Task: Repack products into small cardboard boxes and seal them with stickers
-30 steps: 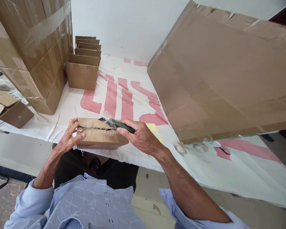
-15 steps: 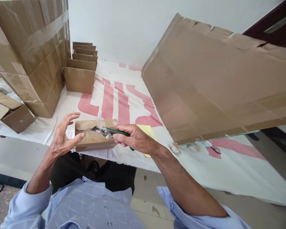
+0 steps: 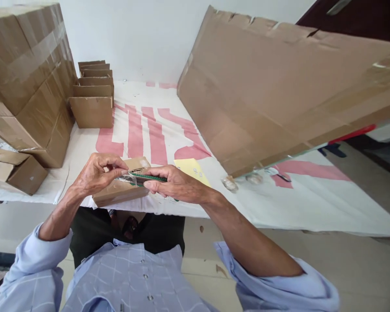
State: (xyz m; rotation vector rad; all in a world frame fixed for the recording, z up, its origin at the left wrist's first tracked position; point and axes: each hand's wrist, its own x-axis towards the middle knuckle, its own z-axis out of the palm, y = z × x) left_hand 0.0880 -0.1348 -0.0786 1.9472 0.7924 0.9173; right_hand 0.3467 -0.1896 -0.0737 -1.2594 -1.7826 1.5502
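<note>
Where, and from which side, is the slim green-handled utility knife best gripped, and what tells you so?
Grip the slim green-handled utility knife by its long handle, probably from the person's right, as the right hand holds it. The handle's narrow length suits a wrapped grip, while the blade end, with crumpled clear plastic on it, points towards the left hand.

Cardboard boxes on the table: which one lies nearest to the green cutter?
The small box, just below the cutter in the right hand; the taped stack, the cardboard row and the far-left box stand away from it.
</note>
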